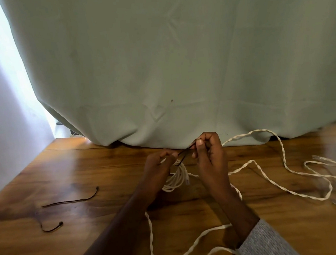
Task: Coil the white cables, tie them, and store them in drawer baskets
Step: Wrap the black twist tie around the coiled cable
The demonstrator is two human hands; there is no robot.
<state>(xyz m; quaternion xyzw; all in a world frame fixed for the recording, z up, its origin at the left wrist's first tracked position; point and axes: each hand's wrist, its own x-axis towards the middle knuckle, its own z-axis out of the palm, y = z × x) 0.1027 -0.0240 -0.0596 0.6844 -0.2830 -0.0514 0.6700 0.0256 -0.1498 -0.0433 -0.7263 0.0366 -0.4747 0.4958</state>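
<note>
Behind your hands hangs a big pale curtain point(178, 65), and its bottom edge rests on the brown wooden table point(85, 171).

From the head view, you hold a small white coil point(177, 177) of cable low over the table, near the curtain's edge. Your left hand point(158, 166) curls round the top of the coil and pinches one end of a thin dark tie point(183, 155). Your right hand point(208, 152) pinches the other end between thumb and finger. I think you hold it this way so the loops stay together while you wrap the tie round them.

The tie runs slanted, low on the left and higher on the right, pulled almost straight between your hands. The coil hangs under your left hand, with its long side running up and down in the picture.

More loose white cable point(269, 181) snakes over the table to your right and toward you, not yet coiled. Two spare dark ties point(72, 200) lie well apart on your left, ready for the next coils. No drawer basket shows.
</note>
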